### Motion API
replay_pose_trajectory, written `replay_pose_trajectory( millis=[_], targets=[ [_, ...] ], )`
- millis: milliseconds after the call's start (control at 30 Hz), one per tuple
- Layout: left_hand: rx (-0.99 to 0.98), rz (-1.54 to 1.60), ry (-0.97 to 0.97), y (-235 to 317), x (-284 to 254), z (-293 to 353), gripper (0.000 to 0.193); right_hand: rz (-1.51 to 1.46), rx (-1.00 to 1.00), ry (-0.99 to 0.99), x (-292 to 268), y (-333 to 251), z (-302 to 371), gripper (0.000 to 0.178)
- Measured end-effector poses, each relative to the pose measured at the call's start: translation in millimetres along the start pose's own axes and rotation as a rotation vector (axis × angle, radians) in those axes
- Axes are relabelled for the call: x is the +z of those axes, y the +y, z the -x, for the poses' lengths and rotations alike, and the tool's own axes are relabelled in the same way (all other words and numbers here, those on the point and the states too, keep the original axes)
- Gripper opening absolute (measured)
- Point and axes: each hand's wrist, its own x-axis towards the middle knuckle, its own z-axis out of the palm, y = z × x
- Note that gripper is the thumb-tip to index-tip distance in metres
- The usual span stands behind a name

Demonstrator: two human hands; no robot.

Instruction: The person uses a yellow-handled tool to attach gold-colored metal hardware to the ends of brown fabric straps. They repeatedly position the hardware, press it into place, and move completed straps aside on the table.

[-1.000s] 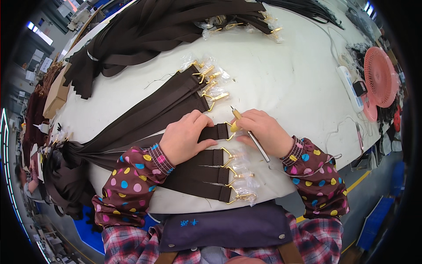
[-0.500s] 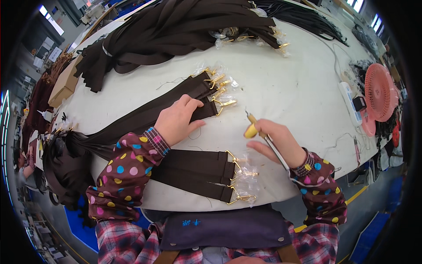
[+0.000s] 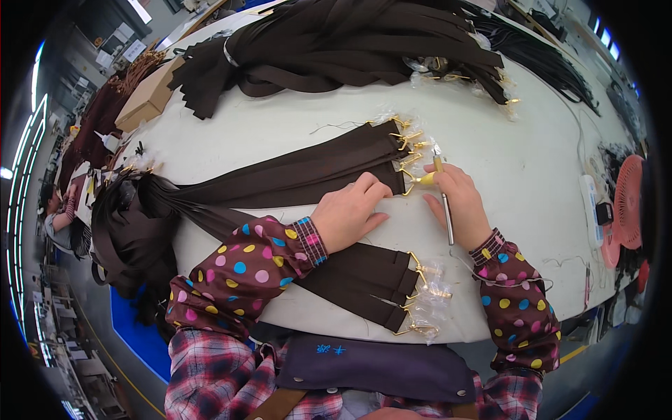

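Dark brown flat straps (image 3: 308,166) lie on the table, their right ends fitted with gold metal hooks (image 3: 411,162) in clear plastic. At the near edge of these strap ends rests my left hand (image 3: 350,213), fingers bent, thumb apart, holding nothing visible. My right hand (image 3: 458,203) is closed around a slim corded pen-like tool (image 3: 446,210) with a yellow grip and metal shaft. The tool's tip points away from me, close beside the hooks. Nearer to me lies a second group of brown straps (image 3: 364,280), with gold hooks (image 3: 420,294) in plastic.
A large tied bundle of brown straps (image 3: 315,49) lies at the far side. Gathered straps (image 3: 133,224) hang over the left edge. A cardboard box (image 3: 148,94) sits far left. On the right are a pink fan (image 3: 628,203) and a white power strip (image 3: 590,210).
The view has shifted, so the table appears further right. My right hand has brought the tool left and away from me to the hooks. My left hand has slid slightly toward me along the straps.
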Motion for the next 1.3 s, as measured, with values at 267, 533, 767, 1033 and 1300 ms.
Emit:
replay_pose_trajectory(
  millis=[267,533,767,1033,1300],
  targets=[
    [-0.075,-0.259,-0.069,-42,-26,-40,0.055,-0.067,0.022,0.068,4,7,3,0.029],
    [-0.133,-0.012,-0.219,-43,-17,-84,0.062,-0.068,0.066,0.117,-2,9,7,0.029],
    [-0.107,-0.076,-0.133,-47,-5,-88,0.048,-0.045,0.121,0.113,-8,9,8,0.028],
    [-0.322,0.032,0.059,-17,-10,-84,0.031,-0.102,0.110,0.247,-26,6,7,0.026],
    [0.119,-0.029,0.083,5,18,-11,0.053,-0.183,0.136,0.240,-31,-8,12,0.025]
  ],
)
